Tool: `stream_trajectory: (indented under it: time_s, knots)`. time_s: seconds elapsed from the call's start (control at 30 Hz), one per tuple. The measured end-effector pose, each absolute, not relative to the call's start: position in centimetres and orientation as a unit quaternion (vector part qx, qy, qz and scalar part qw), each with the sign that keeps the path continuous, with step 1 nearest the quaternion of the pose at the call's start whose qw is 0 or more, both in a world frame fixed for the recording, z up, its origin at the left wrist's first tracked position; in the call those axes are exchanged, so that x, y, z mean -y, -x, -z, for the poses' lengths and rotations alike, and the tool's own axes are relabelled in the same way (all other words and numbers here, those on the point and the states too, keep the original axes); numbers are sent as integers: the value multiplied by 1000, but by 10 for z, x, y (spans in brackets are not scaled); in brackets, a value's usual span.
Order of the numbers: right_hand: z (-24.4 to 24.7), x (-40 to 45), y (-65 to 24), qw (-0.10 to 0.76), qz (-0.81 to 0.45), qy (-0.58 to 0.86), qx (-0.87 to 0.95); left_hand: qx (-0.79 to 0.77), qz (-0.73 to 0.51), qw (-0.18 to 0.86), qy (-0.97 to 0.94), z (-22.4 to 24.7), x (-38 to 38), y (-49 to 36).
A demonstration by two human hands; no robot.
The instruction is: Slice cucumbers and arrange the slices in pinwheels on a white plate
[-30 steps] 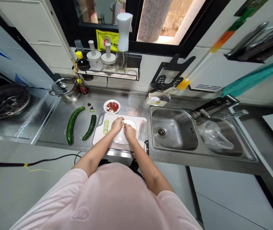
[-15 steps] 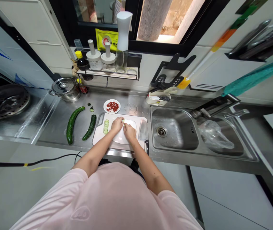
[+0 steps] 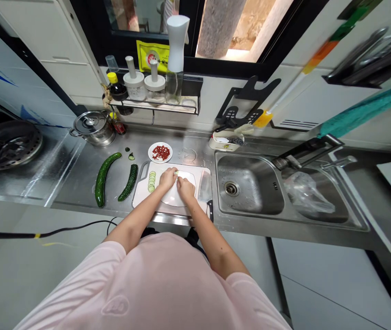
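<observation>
Both hands are over a white plate [image 3: 173, 200] that rests on the cutting board [image 3: 142, 195]. My left hand [image 3: 168, 178] is closed at the plate's far side, with a small pale green cucumber slice [image 3: 176, 173] at its fingertips. Close beside it, my right hand [image 3: 186, 189] is closed too, fingertips pinched near the same slice; what it holds is too small to make out. On the board's left lies a row of overlapping cucumber slices [image 3: 152, 181]. At the board's right edge lies a kitchen knife [image 3: 205, 185], its dark handle toward me.
Two cucumbers, one long [image 3: 103, 179] and one shorter [image 3: 128, 183], lie left of the board. Behind it stands a small plate of chopped red pieces [image 3: 161, 152]. A double sink [image 3: 250, 183] is at the right, a lidded pot [image 3: 94, 128] at the back left.
</observation>
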State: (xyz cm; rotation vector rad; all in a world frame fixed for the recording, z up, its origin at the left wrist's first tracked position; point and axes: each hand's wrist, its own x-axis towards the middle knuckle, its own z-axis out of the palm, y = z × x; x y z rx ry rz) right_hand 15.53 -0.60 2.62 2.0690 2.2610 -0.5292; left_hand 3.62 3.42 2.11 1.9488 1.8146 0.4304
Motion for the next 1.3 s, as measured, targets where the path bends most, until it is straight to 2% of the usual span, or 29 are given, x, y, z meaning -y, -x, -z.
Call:
stream_trajectory:
  time_s: [0.83, 1.0, 1.3]
  knots:
    - [-36, 4, -155, 25, 185, -666, -722, -656, -155, 219, -705, -27, -28, -38]
    - [-38, 9, -158, -31, 186, -673, -715, -653, -187, 224, -699, -29, -27, -37]
    - [-36, 54, -185, -172, 215, -660, -699, -679, -316, 221, -625, -29, 6, -7]
